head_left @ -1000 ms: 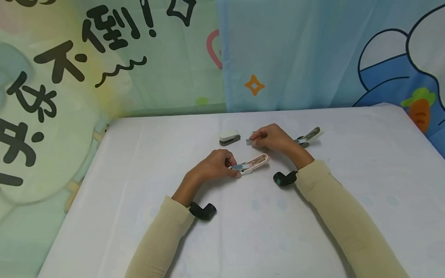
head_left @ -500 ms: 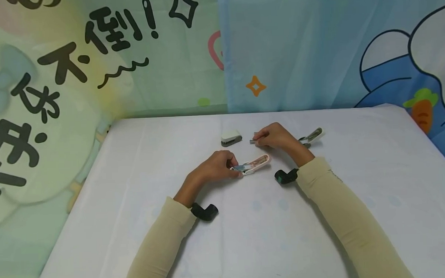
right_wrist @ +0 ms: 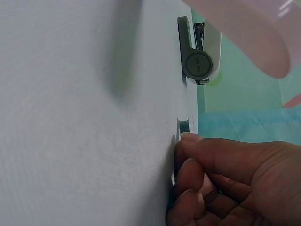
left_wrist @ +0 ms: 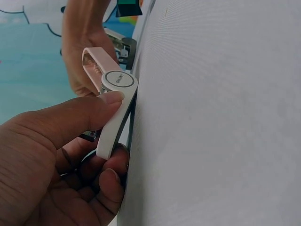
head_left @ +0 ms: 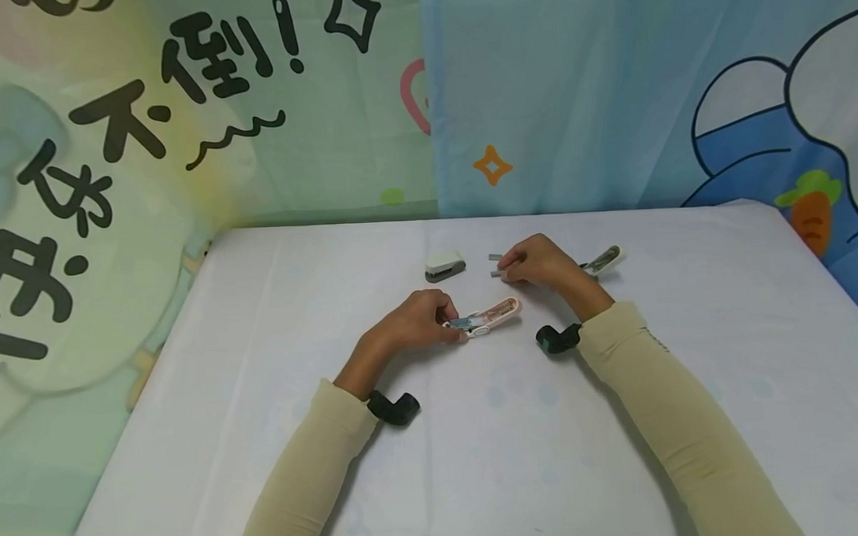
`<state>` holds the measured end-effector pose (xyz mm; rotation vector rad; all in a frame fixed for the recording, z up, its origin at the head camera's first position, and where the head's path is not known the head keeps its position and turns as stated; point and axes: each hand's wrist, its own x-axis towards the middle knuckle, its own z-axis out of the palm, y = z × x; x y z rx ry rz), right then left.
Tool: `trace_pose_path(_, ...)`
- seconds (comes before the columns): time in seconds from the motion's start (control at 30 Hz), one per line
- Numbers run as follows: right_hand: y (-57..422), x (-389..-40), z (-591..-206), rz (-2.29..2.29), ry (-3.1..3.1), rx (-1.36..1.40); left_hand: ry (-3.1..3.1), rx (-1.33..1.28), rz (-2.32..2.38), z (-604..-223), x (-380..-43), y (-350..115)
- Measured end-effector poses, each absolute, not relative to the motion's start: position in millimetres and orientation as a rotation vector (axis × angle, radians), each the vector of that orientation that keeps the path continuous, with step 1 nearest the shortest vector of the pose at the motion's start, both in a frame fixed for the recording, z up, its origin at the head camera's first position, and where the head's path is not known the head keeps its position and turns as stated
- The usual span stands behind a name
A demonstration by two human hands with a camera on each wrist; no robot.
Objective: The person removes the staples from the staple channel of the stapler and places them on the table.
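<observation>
A pink and white stapler (head_left: 497,314), its pink arm swung up from the white base, is gripped at one end by my left hand (head_left: 420,319). In the left wrist view the thumb presses the side of this stapler (left_wrist: 113,122) below its round hinge. Farther back, my right hand (head_left: 535,263) pinches a short grey staple strip (head_left: 496,273) between thumb and fingers. The strip's (right_wrist: 184,126) channel-shaped end sticks out past the thumb in the right wrist view. Another grey strip (head_left: 496,257) lies just behind those fingers.
A white and grey stapler (head_left: 445,266) stands closed at the back, left of my right hand. Behind the right wrist lies a green and grey stapler (head_left: 603,259) with its arm raised. White cloth covers the table (head_left: 493,471); printed curtains (head_left: 537,98) hang behind.
My right hand has drawn a little to the right with the staple strip, uncovering more of the strip behind. The left hand and the pink stapler stay in place.
</observation>
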<state>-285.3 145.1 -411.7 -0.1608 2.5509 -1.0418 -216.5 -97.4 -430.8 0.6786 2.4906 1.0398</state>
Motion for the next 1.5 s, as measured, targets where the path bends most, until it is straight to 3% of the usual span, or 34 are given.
trace_pose_path(0.53, 156, -274, -404, -0.944, 2.615, -0.178, 2.478, 0.684, 1.044, -431, -217, -92)
trace_pose_path(0.9, 165, -250, -394, -1.113, 2.474, -0.764, 2.472, 0.682, 1.047, -428, -218, -92)
trace_pose_path(1.5, 174, -234, -387, -0.902, 2.424, -0.912, 2.509, 0.731, 1.048, -430, -213, -93)
